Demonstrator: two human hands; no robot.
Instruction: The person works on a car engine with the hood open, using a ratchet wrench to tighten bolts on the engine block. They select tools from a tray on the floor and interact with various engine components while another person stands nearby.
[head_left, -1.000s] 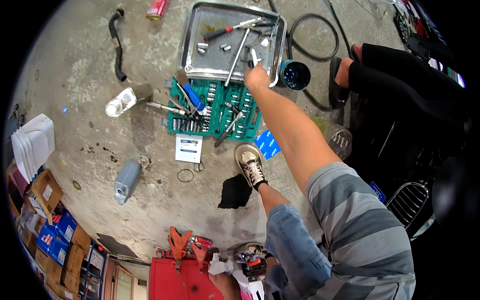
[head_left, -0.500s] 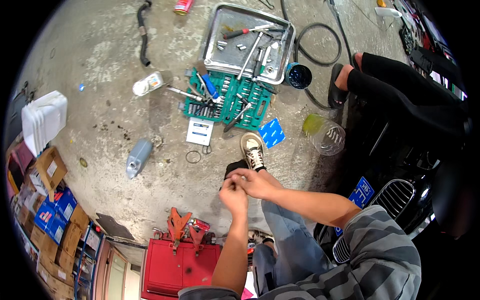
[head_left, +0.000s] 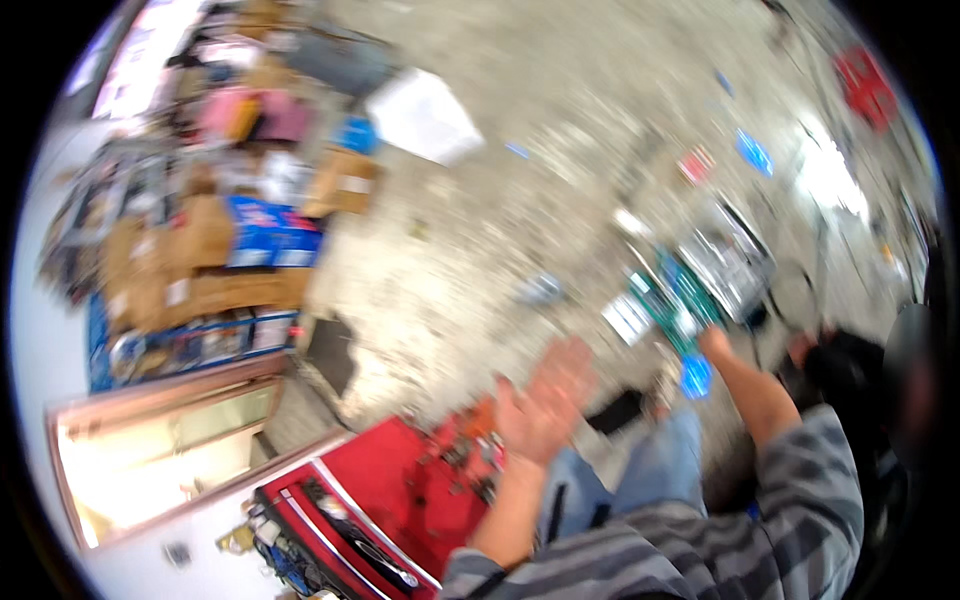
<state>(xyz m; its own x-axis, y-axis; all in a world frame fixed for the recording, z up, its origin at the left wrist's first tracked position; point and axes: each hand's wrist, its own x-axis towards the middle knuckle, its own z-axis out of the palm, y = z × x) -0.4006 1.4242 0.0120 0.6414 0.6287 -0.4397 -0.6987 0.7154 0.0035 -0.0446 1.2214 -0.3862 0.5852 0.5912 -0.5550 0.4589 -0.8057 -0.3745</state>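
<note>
My left hand [head_left: 548,402] is raised with its fingers spread and nothing in it, beside the red tool cabinet [head_left: 375,478]. My right hand [head_left: 713,343] reaches forward at the edge of the green socket-set case [head_left: 686,288], smeared by motion, so its fingers cannot be made out. A blue sheet [head_left: 696,377] lies just below it. On the case's left is a white card [head_left: 627,318]. The metal tray [head_left: 712,250] with tools lies behind the case. A grey plastic jug [head_left: 540,290] lies on the floor farther left.
Cardboard boxes [head_left: 170,262] and a blue box [head_left: 265,230] are stacked at the left, near a doorway [head_left: 165,440]. A white container [head_left: 425,115] stands on the floor beyond. At the right edge, a person's dark-clothed leg [head_left: 845,370] is close to the tray. The whole view is blurred.
My view has swung left. My hands, which were together, have parted: the left is open and raised near the cabinet, the right has gone out to the socket-set case.
</note>
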